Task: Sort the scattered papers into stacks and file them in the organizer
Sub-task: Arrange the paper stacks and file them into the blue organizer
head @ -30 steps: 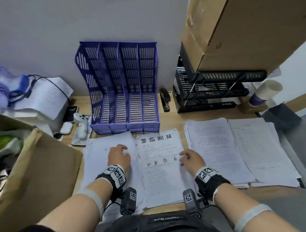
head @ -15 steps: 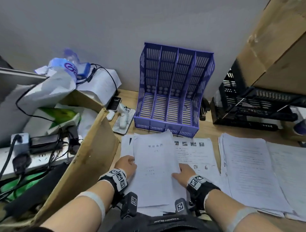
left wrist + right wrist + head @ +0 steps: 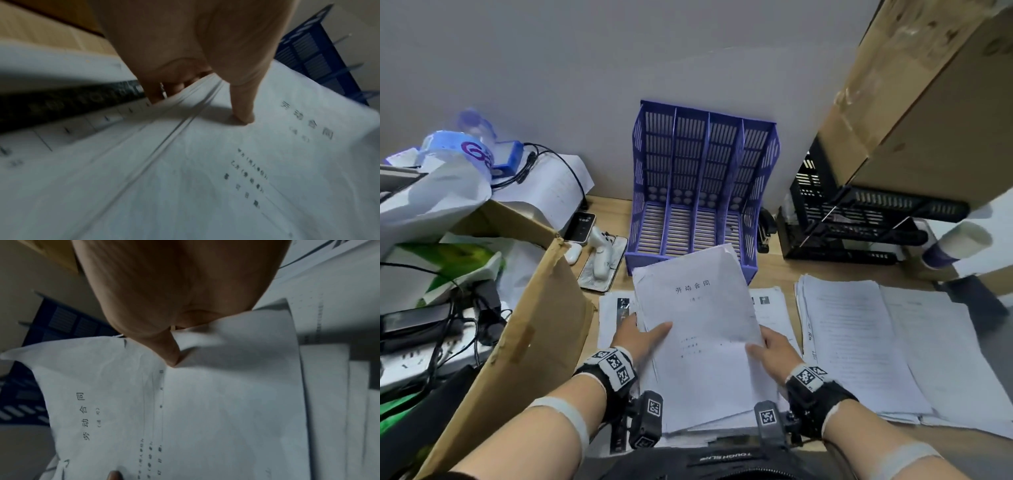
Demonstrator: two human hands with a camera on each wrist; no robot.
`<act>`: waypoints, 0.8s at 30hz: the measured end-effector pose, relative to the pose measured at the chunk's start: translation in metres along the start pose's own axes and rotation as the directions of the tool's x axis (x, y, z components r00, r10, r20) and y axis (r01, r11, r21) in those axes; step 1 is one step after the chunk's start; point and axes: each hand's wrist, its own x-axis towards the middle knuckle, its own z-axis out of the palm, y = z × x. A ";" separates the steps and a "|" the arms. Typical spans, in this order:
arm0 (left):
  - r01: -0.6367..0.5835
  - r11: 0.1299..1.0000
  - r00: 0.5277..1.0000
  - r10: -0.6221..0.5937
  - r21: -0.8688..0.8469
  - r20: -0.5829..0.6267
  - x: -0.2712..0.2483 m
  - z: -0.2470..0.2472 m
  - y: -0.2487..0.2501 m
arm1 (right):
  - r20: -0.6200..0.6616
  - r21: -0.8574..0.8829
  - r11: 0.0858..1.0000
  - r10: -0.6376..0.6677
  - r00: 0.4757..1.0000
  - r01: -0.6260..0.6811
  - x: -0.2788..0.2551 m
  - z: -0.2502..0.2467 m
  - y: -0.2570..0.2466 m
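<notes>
I hold a white paper stack with a printed title page, lifted off the desk and tilted toward the blue organizer. My left hand grips its left edge, thumb on top and fingers beneath, as the left wrist view shows on the stack. My right hand pinches the right edge, thumb on the stack. The organizer's four slots stand empty against the wall. More printed sheets lie under the lifted stack.
Two further paper piles lie on the desk at the right. A black tray rack under a cardboard box stands behind them. An open carton, a phone and a white controller crowd the left.
The stack has been gathered from the desk and raised, its far edge now over the organizer's front. Both hands went from lying on the sheets to gripping the stack's sides.
</notes>
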 end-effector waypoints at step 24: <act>-0.051 0.933 0.950 0.155 -0.356 0.271 -0.013 0.104 0.128 | -0.233 0.315 0.948 0.040 0.972 0.037 -0.012 -0.085 0.040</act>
